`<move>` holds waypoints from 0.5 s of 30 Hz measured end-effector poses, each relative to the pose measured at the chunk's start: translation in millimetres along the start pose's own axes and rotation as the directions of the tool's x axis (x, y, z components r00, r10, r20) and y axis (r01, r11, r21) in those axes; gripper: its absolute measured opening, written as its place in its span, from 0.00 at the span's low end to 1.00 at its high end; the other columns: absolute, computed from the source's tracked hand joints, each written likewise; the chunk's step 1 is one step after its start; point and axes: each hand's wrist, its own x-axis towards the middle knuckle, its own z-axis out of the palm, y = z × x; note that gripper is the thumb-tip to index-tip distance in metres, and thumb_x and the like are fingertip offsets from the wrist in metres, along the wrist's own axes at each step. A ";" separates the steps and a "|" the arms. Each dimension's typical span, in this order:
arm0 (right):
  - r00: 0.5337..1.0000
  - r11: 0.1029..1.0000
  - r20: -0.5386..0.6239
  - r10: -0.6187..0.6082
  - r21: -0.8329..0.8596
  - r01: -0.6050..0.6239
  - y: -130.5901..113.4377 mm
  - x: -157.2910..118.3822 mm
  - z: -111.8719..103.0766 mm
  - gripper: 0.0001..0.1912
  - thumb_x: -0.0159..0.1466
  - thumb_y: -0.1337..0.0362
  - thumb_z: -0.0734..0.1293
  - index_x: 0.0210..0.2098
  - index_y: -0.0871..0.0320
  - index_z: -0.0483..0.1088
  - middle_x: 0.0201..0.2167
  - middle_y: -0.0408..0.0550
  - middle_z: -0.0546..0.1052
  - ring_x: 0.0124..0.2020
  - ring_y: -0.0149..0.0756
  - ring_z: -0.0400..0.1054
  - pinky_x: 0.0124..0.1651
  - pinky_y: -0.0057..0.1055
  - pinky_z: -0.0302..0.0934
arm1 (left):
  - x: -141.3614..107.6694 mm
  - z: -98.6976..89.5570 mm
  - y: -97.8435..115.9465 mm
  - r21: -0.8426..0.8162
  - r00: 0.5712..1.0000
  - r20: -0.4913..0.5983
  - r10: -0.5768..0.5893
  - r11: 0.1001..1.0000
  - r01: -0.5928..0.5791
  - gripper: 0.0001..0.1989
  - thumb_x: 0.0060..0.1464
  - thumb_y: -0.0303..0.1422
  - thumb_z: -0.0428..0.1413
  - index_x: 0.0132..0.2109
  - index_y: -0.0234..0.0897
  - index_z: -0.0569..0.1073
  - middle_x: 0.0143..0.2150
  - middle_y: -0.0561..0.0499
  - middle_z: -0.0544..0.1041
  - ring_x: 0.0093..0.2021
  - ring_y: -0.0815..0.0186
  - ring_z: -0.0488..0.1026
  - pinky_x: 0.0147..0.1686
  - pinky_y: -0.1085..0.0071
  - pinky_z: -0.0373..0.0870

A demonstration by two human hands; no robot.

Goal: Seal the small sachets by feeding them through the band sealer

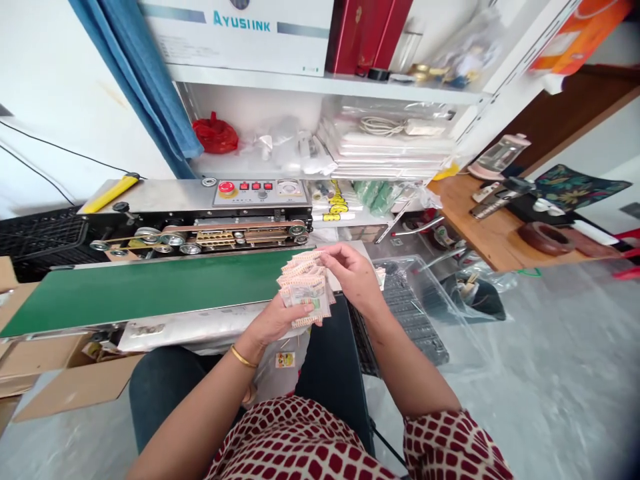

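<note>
I see the long green conveyor belt (165, 283) stretching away to the left, with the clear plastic bin (467, 333) low on the right. Near the belt's right end I have the right hand (357, 277) with thumb and forefinger pinched on the upper edge of the printed packets (305, 293) — the left hand (275, 320) is closed around their lower part, thumb across the front. They sit overlapped in a loose stack, above a gold bangle (243, 357) on the left wrist.

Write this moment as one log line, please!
left hand: holds stacked packets | right hand: fingers at far edge | nearby: green belt
</note>
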 end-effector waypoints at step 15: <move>0.978 0.828 0.038 0.207 0.525 -0.196 35.4 2.3 6.8 0.17 0.58 0.54 0.73 0.44 0.55 0.74 0.48 0.48 0.80 0.44 0.42 0.76 0.47 0.37 0.71 | -22.9 -23.2 0.1 -0.173 0.982 -0.187 -0.001 0.984 -0.032 0.27 0.55 0.31 0.61 0.62 0.37 0.69 0.55 0.39 0.77 0.48 0.51 0.77 0.35 0.62 0.80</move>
